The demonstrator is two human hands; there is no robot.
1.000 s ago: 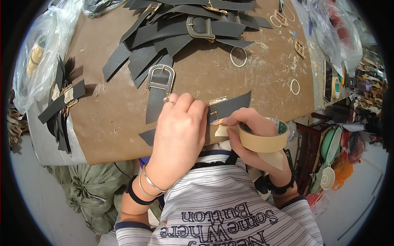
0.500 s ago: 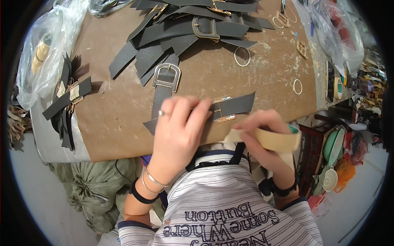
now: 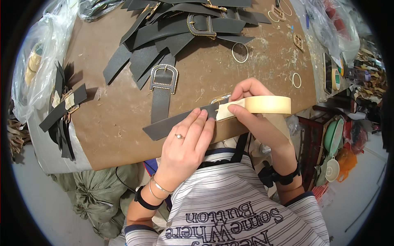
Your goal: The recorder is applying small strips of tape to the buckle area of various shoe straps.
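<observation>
"Where's our strap (image 3: pixel 164 126)?"
"Bench's (image 3: pixel 115 141) near edge, slanting from left to far right, our left hand (image 3: pixel 185 139) pressing it flat."
"Our right hand (image 3: pixel 259 125)?"
"Nearer its buckle (image 3: pixel 220 98), pinching tape (image 3: pixel 267 105) across."

The white short-sleeved shirt (image 3: pixel 230 188) has thin dark stripes, navy trim (image 3: pixel 301 198) at neck and sleeve ends, and dark lettering (image 3: pixel 234 216) across the chest. On the left are a pale-stoned ring (image 3: pixel 179 136), thin silver bangles (image 3: pixel 162 189) and a black band (image 3: pixel 143 201); the right has a chunky black strap (image 3: pixel 287 178).
</observation>
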